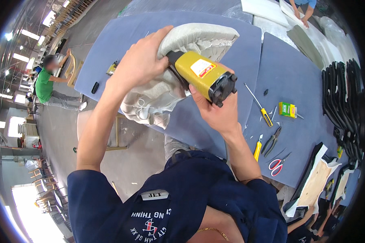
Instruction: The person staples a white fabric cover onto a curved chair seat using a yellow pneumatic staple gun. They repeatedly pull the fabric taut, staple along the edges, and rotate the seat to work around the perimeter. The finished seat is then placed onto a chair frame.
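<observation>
One yellow stapler (202, 75), nose upper-left.

Bright, even daylight; ceiling strip lights and a blown-out doorway glare at left; fisheye bends edges, corners black.

- The staple gun's (202, 75) nose is buried behind the beige fabric (166, 93), so where it meets the upholstered piece can't be seen.
- Right hand (217, 111): fingers wrap behind the yellow body, trigger finger hidden.
- Left hand (140, 60): fingertips sink out of sight into the cushion (198, 38).
- Small dark bit (266, 92) on the blue table (296, 73): too tiny to identify.
- Person at the top edge (303, 8), cut off, only arms showing.
- Wooden seat panel (317, 182), partly lost in the dark rim.
</observation>
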